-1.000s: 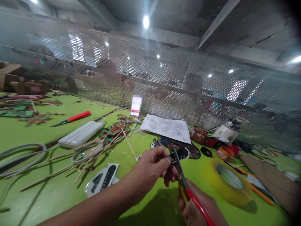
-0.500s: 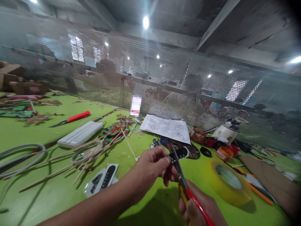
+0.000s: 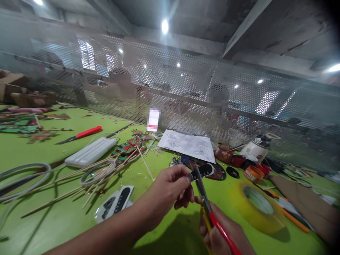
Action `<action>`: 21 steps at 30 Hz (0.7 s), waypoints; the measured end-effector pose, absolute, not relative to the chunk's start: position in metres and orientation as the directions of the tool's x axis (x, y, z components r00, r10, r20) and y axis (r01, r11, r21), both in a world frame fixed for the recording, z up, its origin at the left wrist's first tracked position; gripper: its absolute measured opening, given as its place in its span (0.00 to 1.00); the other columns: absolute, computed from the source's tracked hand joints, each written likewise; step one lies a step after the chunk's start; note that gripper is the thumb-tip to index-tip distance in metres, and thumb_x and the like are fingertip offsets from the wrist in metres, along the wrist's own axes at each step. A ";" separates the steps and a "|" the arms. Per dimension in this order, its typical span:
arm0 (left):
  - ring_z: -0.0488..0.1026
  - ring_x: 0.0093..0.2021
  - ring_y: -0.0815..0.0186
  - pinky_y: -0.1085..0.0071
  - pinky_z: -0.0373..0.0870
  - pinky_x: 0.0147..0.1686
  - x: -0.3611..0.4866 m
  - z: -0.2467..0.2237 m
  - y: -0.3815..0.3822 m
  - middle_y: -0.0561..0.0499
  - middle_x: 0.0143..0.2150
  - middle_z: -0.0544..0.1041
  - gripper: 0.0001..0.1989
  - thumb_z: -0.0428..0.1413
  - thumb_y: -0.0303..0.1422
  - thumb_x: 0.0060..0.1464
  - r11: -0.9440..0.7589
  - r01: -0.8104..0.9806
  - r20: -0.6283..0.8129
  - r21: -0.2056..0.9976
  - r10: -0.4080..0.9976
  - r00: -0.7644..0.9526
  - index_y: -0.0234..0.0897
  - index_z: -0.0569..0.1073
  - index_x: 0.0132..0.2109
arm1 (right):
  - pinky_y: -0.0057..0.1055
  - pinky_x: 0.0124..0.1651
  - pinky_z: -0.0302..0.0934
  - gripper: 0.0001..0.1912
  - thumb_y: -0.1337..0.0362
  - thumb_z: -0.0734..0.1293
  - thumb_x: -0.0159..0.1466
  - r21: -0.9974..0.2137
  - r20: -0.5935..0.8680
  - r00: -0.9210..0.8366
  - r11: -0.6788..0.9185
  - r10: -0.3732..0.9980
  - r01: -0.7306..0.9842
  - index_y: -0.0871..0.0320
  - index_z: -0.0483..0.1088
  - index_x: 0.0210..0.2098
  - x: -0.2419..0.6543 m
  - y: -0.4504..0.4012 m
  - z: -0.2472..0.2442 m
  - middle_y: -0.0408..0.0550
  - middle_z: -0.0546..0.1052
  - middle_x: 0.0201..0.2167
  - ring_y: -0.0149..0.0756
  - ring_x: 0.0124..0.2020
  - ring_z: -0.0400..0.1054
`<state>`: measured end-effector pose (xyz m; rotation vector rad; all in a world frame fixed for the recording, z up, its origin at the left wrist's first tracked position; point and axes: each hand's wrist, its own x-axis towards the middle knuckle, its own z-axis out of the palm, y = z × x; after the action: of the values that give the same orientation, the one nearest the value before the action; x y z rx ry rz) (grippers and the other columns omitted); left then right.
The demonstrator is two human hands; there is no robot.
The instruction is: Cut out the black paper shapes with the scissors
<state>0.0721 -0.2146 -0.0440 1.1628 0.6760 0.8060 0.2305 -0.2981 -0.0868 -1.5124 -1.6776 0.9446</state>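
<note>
My left hand is closed, pinching a small black cutout with white marks and a pale rim between thumb and fingers. In my right hand is a pair of scissors with red and yellow handles. The scissor blades point up and away, crossing the cutout close to my left fingertips. Whether the blades touch its edge I cannot tell. Beyond the cutout lies a dark, patterned, rounded piece. Left of my forearm are white-backed pieces with black shapes.
A yellow tape roll stands right of my right hand. Thin wooden sticks, a white power strip and a red-handled knife lie left. A printed sheet and paint jars are farther back, before a perforated metal screen.
The scissors have shifted slightly left and down, and the fingers of my right hand have moved a little. The cutout's tilt has changed slightly in my left hand.
</note>
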 end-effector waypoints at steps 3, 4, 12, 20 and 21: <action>0.63 0.17 0.75 0.78 0.52 0.17 0.072 -0.043 -0.215 0.52 0.20 0.73 0.07 0.52 0.33 0.57 0.189 -0.217 -0.031 0.958 0.818 0.575 0.36 0.64 0.32 | 0.26 0.23 0.54 0.49 0.29 0.49 0.56 -0.861 0.019 -0.098 0.066 0.995 0.505 0.62 0.64 0.56 0.230 -0.297 -0.087 0.40 0.61 0.20 0.29 0.18 0.55; 0.65 0.17 0.74 0.78 0.53 0.17 0.072 -0.043 -0.215 0.51 0.21 0.74 0.08 0.52 0.34 0.57 0.191 -0.231 -0.020 0.954 0.810 0.586 0.36 0.64 0.32 | 0.26 0.23 0.52 0.50 0.28 0.48 0.55 -0.859 0.023 -0.102 0.072 0.994 0.508 0.62 0.64 0.56 0.229 -0.297 -0.087 0.39 0.59 0.20 0.29 0.18 0.54; 0.71 0.21 0.69 0.77 0.57 0.17 0.070 -0.048 -0.214 0.47 0.25 0.78 0.09 0.55 0.34 0.55 0.212 -0.316 0.049 0.925 0.757 0.652 0.37 0.62 0.34 | 0.28 0.22 0.45 0.50 0.27 0.46 0.54 -0.843 0.030 -0.128 0.094 0.991 0.530 0.61 0.66 0.54 0.227 -0.295 -0.084 0.38 0.55 0.19 0.29 0.18 0.50; 0.72 0.20 0.70 0.77 0.56 0.16 0.068 -0.048 -0.210 0.47 0.25 0.78 0.08 0.56 0.34 0.54 0.209 -0.328 0.062 0.921 0.754 0.654 0.36 0.64 0.32 | 0.27 0.25 0.48 0.50 0.28 0.46 0.55 -0.836 0.031 -0.123 0.093 0.992 0.540 0.62 0.66 0.54 0.230 -0.296 -0.085 0.39 0.56 0.21 0.30 0.20 0.51; 0.72 0.20 0.70 0.77 0.56 0.16 0.068 -0.048 -0.209 0.47 0.25 0.78 0.08 0.56 0.34 0.54 0.212 -0.322 0.055 0.923 0.754 0.655 0.36 0.65 0.32 | 0.27 0.24 0.48 0.50 0.28 0.46 0.55 -0.836 0.029 -0.124 0.092 0.992 0.541 0.61 0.66 0.55 0.230 -0.296 -0.084 0.39 0.56 0.21 0.29 0.20 0.51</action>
<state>0.0681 -0.2094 -0.0483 1.1257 0.4585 0.7837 0.2304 -0.2961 -0.0845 -1.5136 -1.7419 0.9129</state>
